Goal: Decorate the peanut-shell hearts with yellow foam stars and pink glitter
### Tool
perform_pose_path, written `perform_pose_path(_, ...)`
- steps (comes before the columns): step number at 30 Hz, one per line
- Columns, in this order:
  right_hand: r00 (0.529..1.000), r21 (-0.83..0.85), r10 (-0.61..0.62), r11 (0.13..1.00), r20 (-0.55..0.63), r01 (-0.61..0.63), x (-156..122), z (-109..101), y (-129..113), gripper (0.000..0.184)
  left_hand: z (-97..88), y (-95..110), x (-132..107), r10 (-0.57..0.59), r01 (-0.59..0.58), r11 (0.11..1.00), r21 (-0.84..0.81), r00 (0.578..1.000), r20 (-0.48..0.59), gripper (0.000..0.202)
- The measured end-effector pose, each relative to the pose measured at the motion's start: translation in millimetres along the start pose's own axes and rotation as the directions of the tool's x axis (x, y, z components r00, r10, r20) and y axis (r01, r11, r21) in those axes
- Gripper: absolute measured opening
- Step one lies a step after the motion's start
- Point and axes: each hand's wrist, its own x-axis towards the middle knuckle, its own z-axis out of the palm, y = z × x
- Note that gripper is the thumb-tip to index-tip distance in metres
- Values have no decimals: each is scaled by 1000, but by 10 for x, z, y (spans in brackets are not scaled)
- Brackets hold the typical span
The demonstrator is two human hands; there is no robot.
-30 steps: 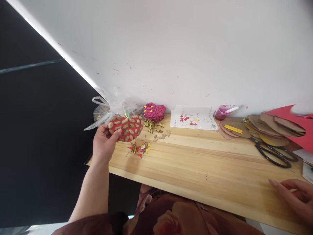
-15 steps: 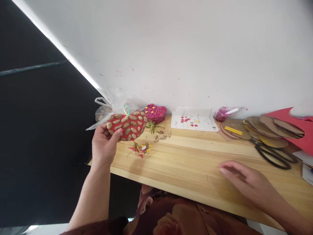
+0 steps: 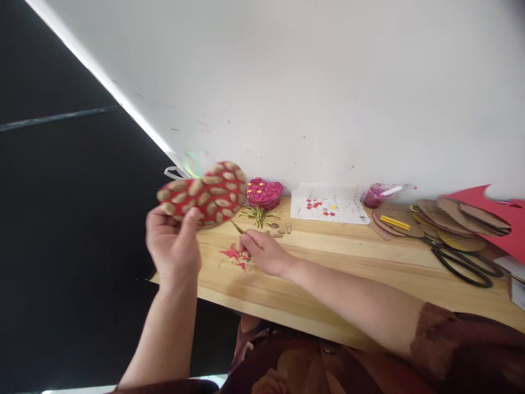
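The left hand [image 3: 174, 246] firmly clasps a peanut-covered red heart [image 3: 209, 194] by its lower-left edge, raised over the tabletop [image 3: 348, 246]; the right hand [image 3: 264, 251] pinches gold-green strips [image 3: 237, 227] just below it, their attachment unclear. Peanut facing and green hanging loop [image 3: 192, 165] look done; star decoration, seen on the magenta heart stack [image 3: 266, 191] behind, is absent and may remain. Red paper scraps [image 3: 232, 253], loose peanuts [image 3: 280, 234], a star-strewn sheet [image 3: 344, 202], pink-stained cup [image 3: 372, 197], cardboard cutouts [image 3: 463, 216] and black-handled scissors [image 3: 461, 267] line the wood, beneath a pink-flecked white wall [image 3: 311, 82].
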Motion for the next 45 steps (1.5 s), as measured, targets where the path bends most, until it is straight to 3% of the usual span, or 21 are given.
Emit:
perform_pose_path(4,1000,-142,14,990,-10,-15,-112,32,194,37,-133,180,267,190,-201,977,-75,973,-131,32)
perform_pose_path(6,1000,-204,15,979,-20,-19,-153,-10,272,34,-165,210,305,152,-153,987,-46,988,-21,28)
perform_pose_path(9,998,-271,-3,963,-58,-13,-210,-114,328,10,-151,155,239,109,-111,992,-54,993,-39,32)
perform_pose_path(10,997,-287,-10,958,-72,-11,-233,-165,326,12,-137,126,198,84,-87,994,-70,995,-48,35)
perform_pose_path(12,995,-282,-7,959,-101,-22,-288,-298,289,37,-108,83,105,30,-35,994,-105,999,-42,38)
perform_pose_path(14,990,-171,38,983,-134,-61,-345,-471,208,57,-77,75,11,-22,23,993,-115,1000,4,36)
perform_pose_path(16,985,67,111,992,-133,-103,-399,-660,90,64,-37,91,-79,-63,69,993,-98,996,65,35)
perform_pose_path(19,988,349,82,937,-128,-33,-478,-888,-117,55,59,116,-211,-135,156,981,-111,975,175,35)
perform_pose_path(23,981,445,47,894,-189,43,-600,-957,-330,45,263,116,-435,-229,299,941,-159,908,350,34)
perform_pose_path(29,917,451,106,888,-386,87,-803,-929,-315,33,534,47,-926,-324,523,839,-151,701,635,43)
perform_pose_path(31,890,466,151,882,-430,76,-872,-998,-258,34,563,10,-1080,-341,600,797,-69,540,769,38)
perform_pose_path(34,865,505,213,862,-454,53,-978,-1160,-151,35,565,-39,-1269,-344,649,750,127,219,913,36)
perform_pose_path(35,848,517,236,855,-475,51,-1014,-1225,-105,35,562,-59,-1317,-343,600,777,190,150,927,33)
perform_pose_path(36,825,534,265,844,-499,52,-1052,-1292,-53,34,557,-84,-1356,-336,493,838,235,126,934,30)
perform_pose_path(37,797,563,302,825,-524,57,-1092,-1362,7,34,552,-118,-1386,-317,331,909,253,154,936,28)
perform_pose_path(39,734,639,379,763,-563,96,-1183,-1498,148,30,536,-213,-1417,-194,-99,969,226,264,945,24)
perform_pose_path(40,701,669,415,733,-580,119,-1234,-1560,224,28,522,-275,-1418,-111,-294,935,198,288,951,24)
perform_pose_path(42,656,705,472,697,-589,131,-1346,-1659,375,28,474,-414,-1403,15,-566,813,138,257,966,29)
perform_pose_path(43,648,718,496,687,-578,115,-1403,-1693,445,28,437,-486,-1389,37,-657,741,138,245,969,33)
perform_pose_path(45,621,725,524,680,-583,107,-1510,-1733,566,33,341,-620,-1360,19,-778,582,234,301,953,37)
